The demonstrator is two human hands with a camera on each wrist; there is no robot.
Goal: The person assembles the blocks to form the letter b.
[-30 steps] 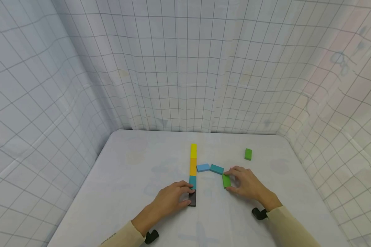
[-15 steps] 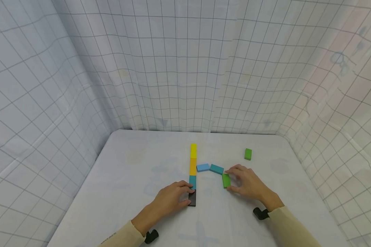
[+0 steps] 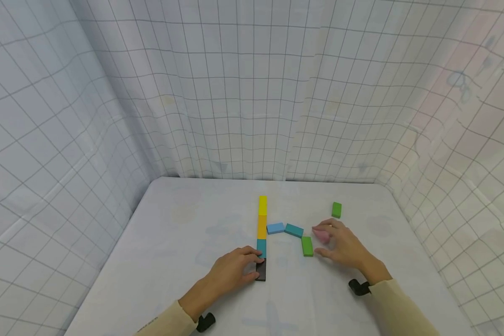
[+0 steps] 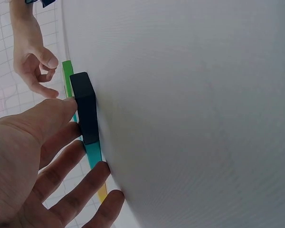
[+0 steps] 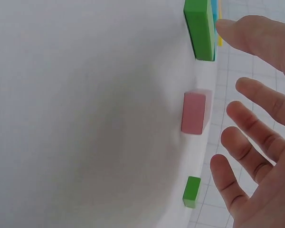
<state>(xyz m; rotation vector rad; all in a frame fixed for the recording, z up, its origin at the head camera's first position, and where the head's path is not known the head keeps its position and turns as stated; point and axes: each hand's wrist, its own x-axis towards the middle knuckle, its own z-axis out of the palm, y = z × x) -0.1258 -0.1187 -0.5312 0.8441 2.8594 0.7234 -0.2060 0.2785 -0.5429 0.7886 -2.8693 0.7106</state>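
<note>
The left hand (image 3: 231, 270), fingers relaxed, touches the black block (image 3: 262, 269), while the right hand (image 3: 344, 248), spread wide, holds nothing, the pink block (image 5: 193, 113) by its fingers and the nearer green block (image 5: 202, 33) just past its thumb; a sound grasp would square thumb and fingers across the pink block, leaving the green undisturbed

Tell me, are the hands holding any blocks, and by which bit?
The left hand touches the black block along its left side; I can't tell if it grips. The right hand holds nothing; the pink block is only near it.
</note>
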